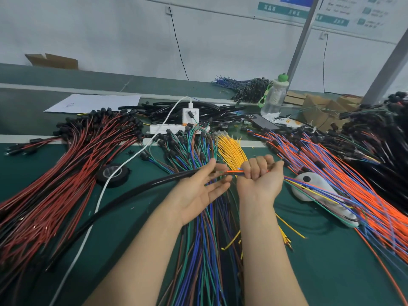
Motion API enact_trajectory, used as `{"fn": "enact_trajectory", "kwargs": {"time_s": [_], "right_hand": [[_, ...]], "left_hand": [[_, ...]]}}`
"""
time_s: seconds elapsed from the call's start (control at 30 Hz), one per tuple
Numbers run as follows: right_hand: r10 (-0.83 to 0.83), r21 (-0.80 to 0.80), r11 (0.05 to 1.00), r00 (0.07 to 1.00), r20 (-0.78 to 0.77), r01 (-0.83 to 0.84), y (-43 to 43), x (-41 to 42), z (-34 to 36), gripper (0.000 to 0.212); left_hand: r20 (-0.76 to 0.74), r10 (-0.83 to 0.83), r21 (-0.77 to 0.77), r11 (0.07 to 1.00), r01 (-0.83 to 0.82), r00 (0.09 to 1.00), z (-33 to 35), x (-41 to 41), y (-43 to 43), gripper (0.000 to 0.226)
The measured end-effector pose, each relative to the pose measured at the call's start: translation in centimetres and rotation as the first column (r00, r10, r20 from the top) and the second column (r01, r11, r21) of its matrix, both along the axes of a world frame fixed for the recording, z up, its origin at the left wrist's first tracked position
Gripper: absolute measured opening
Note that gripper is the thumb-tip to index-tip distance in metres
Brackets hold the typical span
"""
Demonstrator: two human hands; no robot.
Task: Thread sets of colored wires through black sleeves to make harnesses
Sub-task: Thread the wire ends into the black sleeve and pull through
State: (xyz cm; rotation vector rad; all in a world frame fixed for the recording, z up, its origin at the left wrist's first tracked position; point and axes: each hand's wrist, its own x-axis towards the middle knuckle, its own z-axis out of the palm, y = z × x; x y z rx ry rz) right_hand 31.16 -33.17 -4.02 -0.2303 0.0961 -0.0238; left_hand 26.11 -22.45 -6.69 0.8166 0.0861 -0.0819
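Within the right hand (260, 171), wire set (234, 172) mostly hidden.

Wire-harness assembly workshop, green workbench (331, 272) heaped with sorted wire bundles (66, 173), posted instruction sheets (344, 9) on wall
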Motion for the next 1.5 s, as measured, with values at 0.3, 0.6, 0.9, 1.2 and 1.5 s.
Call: {"fn": "enact_trajectory", "kwargs": {"time_s": [0.3,0.6,0.9,1.2,1.5], "right_hand": [[0.008,-0.004,1.000,1.000,-0.012,-0.008,0.0,0.1,-0.1,0.049],[0.014,0.003,1.000,0.999,-0.032,-0.014,0.1,0.2,-0.2,0.049],[0.029,-0.016,0.999,0.999,-0.034,-0.029,0.3,0.2,-0.3,0.050],[0.208,-0.602,0.770,0.975,-0.074,-0.210,2.3,-0.1,-0.4,0.036],[0.230,-0.788,0.604,0.973,0.034,-0.115,3.2,-0.4,-1.1,0.026]], "left_hand": [[-0.186,0.219,-0.096,0.966,-0.239,0.958,0.3,0.2,0.3,0.030],[0.028,0.695,0.384,0.656,-0.650,0.718,-0.1,0.1,1.7,0.024],[0.333,0.459,0.940,-0.230,-0.252,0.823,-1.9,-0.1,4.2,0.024],[0.672,0.145,0.731,-0.290,-0.618,0.726,-0.7,0.2,1.0,0.028],[0.774,0.243,0.633,-0.343,-0.695,0.585,-0.5,-0.1,0.9,0.021]]}}
